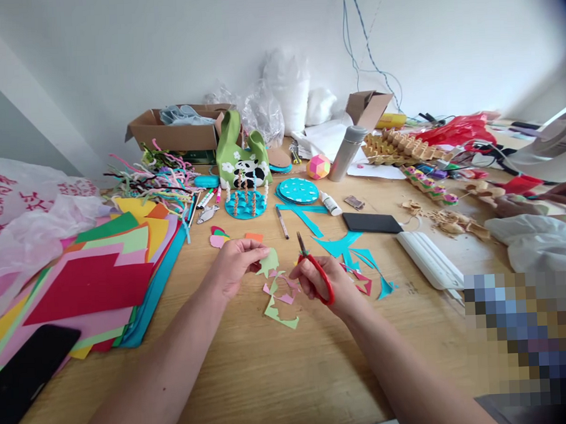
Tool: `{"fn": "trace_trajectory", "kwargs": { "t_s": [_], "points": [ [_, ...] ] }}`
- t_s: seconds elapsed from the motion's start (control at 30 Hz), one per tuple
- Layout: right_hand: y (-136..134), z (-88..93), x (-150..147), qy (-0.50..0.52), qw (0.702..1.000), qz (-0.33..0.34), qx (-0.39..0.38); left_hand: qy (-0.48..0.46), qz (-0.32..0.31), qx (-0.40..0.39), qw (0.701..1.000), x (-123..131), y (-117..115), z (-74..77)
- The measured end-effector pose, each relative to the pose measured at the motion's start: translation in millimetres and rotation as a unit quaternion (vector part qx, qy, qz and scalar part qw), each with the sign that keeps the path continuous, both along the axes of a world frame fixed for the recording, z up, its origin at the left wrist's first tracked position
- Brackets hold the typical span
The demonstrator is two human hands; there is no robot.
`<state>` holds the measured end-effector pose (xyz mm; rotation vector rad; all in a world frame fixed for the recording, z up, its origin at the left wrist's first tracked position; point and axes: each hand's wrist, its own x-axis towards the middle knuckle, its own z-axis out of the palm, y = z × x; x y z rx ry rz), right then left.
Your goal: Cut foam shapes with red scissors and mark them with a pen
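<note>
My left hand (236, 264) pinches a small light-green paper cut-out (269, 262) above the wooden table (252, 369). My right hand (324, 285) grips red-handled scissors (316, 270), blades pointing up and away, just right of the cut-out. Green and pink paper scraps (280, 299) lie on the table under both hands.
A stack of coloured foam sheets (98, 276) and a black phone (27, 373) lie at the left. Turquoise offcuts (345, 247), a pen, glue, a black phone (372, 222), a panda bag (240, 157), pipe cleaners and boxes sit beyond. Another person's hands (536, 201) work at the right.
</note>
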<state>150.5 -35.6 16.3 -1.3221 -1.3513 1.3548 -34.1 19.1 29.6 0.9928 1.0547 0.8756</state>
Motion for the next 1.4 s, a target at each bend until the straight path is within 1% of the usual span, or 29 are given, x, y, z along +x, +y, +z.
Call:
{"fn": "trace_trajectory", "kwargs": {
  "t_s": [0.07,0.13,0.2,0.27,0.33,0.37,0.4,0.47,0.57,0.63,0.73,0.77,0.83,0.87,0.93,1.03,1.07,1.1,1.17,1.23,1.3,1.4],
  "points": [
    [2,1.3,1,-0.032,0.999,-0.015,0.012,-0.012,0.012,0.005,1.000,-4,2,2.8],
    [4,0.2,1,-0.083,0.996,-0.010,0.028,-0.025,0.022,0.005,0.999,-7,4,5.8],
    [4,-3.1,-1,-0.153,0.986,0.004,0.066,-0.034,0.034,0.012,0.999,-11,6,9.0],
    [1,-7.3,-6,-0.233,0.963,0.023,0.135,-0.040,0.058,0.032,0.997,-16,8,12.4],
    [-2,-10.9,-12,-0.296,0.927,0.078,0.217,-0.048,0.089,0.058,0.993,-22,10,16.1],
    [-4,-12.2,-15,-0.321,0.908,0.110,0.247,-0.053,0.104,0.070,0.991,-25,11,18.0],
    [-6,-13.1,-18,-0.348,0.889,0.144,0.260,-0.056,0.118,0.078,0.988,-28,13,19.8],
    [-9,-13.3,-22,-0.405,0.852,0.206,0.261,-0.060,0.144,0.087,0.984,-35,16,23.3],
    [-10,-9.4,-22,-0.484,0.803,0.242,0.249,-0.069,0.176,0.089,0.978,-44,20,28.2],
    [-11,-5.3,-17,-0.525,0.786,0.235,0.227,-0.091,0.203,0.098,0.970,-52,23,31.1],
    [-13,0.2,-5,-0.564,0.771,0.225,0.191,-0.114,0.234,0.110,0.959,-66,29,33.4],
    [-13,1.9,0,-0.564,0.776,0.206,0.194,-0.115,0.244,0.109,0.957,-70,31,33.3],
    [-14,5.8,7,-0.540,0.793,0.163,0.228,-0.113,0.259,0.101,0.954,-78,36,31.0],
    [-14,8.3,10,-0.522,0.806,0.136,0.243,-0.108,0.269,0.100,0.952,-80,38,29.1],
    [-11,14.2,13,-0.462,0.844,0.062,0.267,-0.102,0.284,0.103,0.948,-84,43,24.1],
    [-2,20.0,12,-0.348,0.904,-0.067,0.240,-0.090,0.295,0.105,0.945,-85,47,15.9],
    [2,19.7,10,-0.313,0.917,-0.105,0.225,-0.086,0.295,0.105,0.946,-84,48,13.4],
    [6,17.8,9,-0.283,0.924,-0.140,0.217,-0.080,0.293,0.104,0.947,-84,49,10.9],
    [13,9.7,7,-0.245,0.924,-0.208,0.207,-0.066,0.290,0.099,0.950,-85,51,5.9],
    [17,-2.6,6,-0.226,0.920,-0.251,0.198,-0.045,0.295,0.091,0.950,-86,54,0.0],
    [19,-16.0,7,-0.226,0.919,-0.259,0.194,-0.018,0.296,0.081,0.951,-87,58,-7.2],
    [20,-32.0,10,-0.249,0.906,-0.251,0.232,0.033,0.291,0.064,0.954,-87,62,-20.2]
  ]
}}
